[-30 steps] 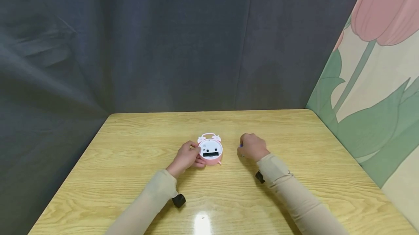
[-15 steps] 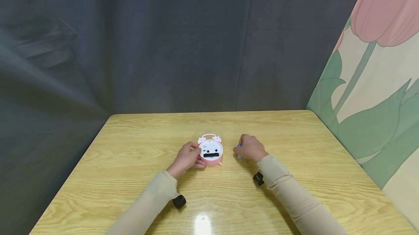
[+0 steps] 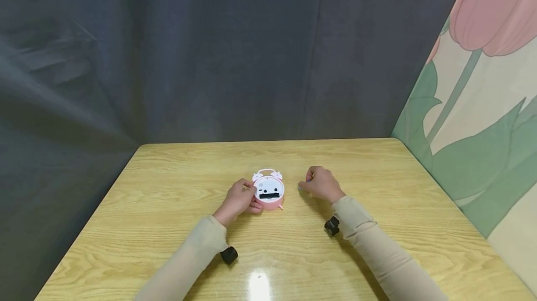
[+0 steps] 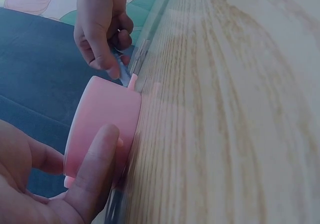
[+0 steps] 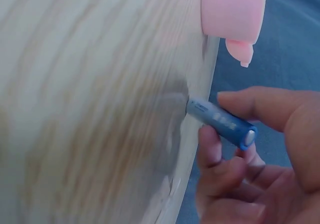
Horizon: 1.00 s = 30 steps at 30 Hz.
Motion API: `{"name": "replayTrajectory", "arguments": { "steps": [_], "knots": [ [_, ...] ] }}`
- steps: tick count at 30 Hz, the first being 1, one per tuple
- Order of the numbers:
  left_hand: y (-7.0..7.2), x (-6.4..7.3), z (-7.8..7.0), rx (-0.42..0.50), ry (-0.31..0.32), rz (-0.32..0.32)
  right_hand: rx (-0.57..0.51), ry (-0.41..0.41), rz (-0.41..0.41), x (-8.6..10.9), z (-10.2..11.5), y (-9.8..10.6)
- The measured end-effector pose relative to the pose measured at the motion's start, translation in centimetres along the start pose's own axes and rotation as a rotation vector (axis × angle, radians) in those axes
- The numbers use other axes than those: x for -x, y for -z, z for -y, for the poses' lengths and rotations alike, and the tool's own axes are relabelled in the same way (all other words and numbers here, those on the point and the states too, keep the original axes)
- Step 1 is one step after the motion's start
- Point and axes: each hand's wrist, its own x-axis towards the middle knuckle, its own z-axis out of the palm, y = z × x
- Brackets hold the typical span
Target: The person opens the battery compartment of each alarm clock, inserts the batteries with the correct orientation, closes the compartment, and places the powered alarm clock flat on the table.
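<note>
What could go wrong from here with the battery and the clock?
The right hand pinches the blue battery above the table, so it could slip and roll away. The left hand grips only one side of the clock, so a push might shift it.

On the table (image 3: 277, 238), alarm clock (image 3: 270, 188), with left hand (image 3: 237, 201) against it at nine o'clock, right hand (image 3: 324, 183), battery (image 5: 222, 124) in grasp, apart at three. Beyond, curtain (image 3: 235, 58) at twelve, mural (image 3: 482, 119) at two.

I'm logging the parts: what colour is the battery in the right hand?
The battery is blue, paler toward one end, clearest in the right wrist view.
</note>
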Motion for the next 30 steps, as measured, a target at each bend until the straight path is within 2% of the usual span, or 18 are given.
{"name": "replayTrajectory", "arguments": {
  "steps": [4, 11, 15, 18, 21, 26, 30],
  "knots": [
    [0.1, -0.1, 0.0, -0.006, 0.001, 0.004, 0.034, 0.014, 0.041, 0.0, 0.1, 0.1],
    [0.0, -0.3, 0.3, -0.052, 0.011, 0.021, 0.033, 0.03, 0.163, 0.2, -0.1, 0.0],
    [-0.1, -0.1, 0.3, -0.056, -0.008, 0.017, 0.029, 0.013, 0.171, 0.2, -0.2, -0.1],
    [-0.1, 0.0, 0.3, -0.055, -0.015, 0.017, -0.009, 0.036, 0.15, 0.3, 0.1, 0.0],
    [-0.1, -0.1, 0.3, -0.063, -0.015, 0.019, -0.071, 0.102, 0.107, 0.4, 0.7, 0.0],
    [-0.1, -0.2, 0.4, -0.058, -0.001, 0.029, -0.127, 0.276, 0.006, 0.7, 2.5, -0.2],
    [-0.1, -0.3, 0.5, -0.046, 0.002, 0.034, -0.116, 0.378, -0.031, 1.2, 4.2, -0.6]
  ]
}}
